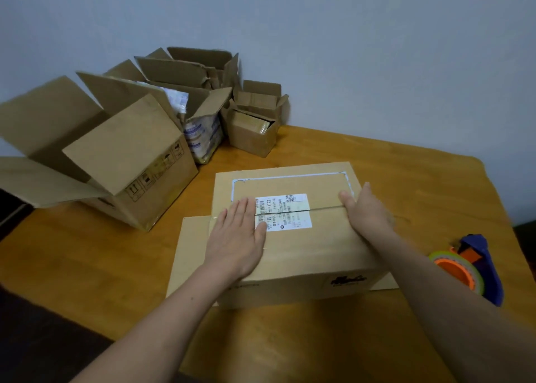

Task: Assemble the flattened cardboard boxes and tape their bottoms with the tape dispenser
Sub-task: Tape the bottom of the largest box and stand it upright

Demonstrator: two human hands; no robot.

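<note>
Pressing my left grip and right grip, both flat, holding nothing, on the brown cardboard box at the middle of the wooden bench, likely light yet stiff, best taken by its side edges.

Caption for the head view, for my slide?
Left hand and right hand press down the flaps of a box on the table; tape dispenser at right, open boxes back left.

closed brown cardboard box: 1 | open cardboard boxes: at least 4 | blue-and-orange tape dispenser: 1 | white shipping label: 1
</note>
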